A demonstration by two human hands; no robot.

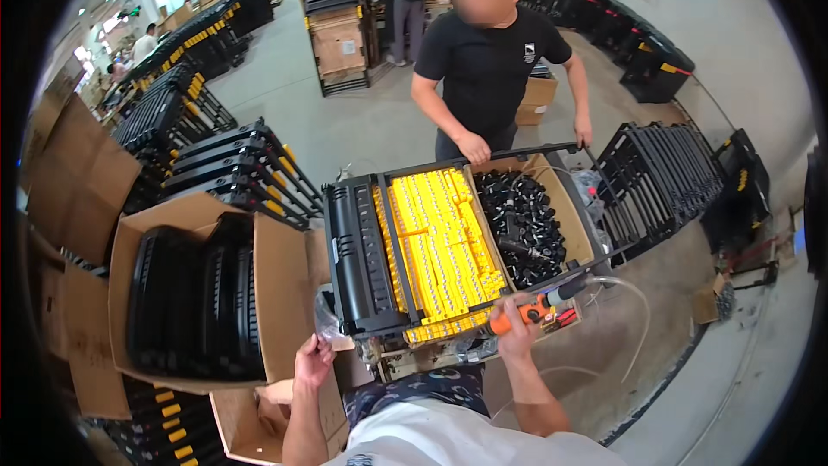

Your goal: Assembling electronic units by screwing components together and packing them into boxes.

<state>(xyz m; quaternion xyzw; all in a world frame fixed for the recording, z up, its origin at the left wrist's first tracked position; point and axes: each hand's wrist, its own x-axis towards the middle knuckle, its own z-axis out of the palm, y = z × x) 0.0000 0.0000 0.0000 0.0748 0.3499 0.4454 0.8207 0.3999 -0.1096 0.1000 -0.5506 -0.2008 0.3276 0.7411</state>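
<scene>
The right hand is wrapped around an orange power tool, just off the near right corner of the yellow parts. The left hand has bent fingers beside clear plastic; I cannot tell whether it grips it. A black frame rail runs between the tool and a carton of black fittings; a co-worker opposite has both hands on the far rail. An open carton of black panels stands left. The tool's long axis slants, its dark, hosed end toward the upper right. The parts cover most of the worktop. Beyond lie grey floor and stacked black frames.
</scene>
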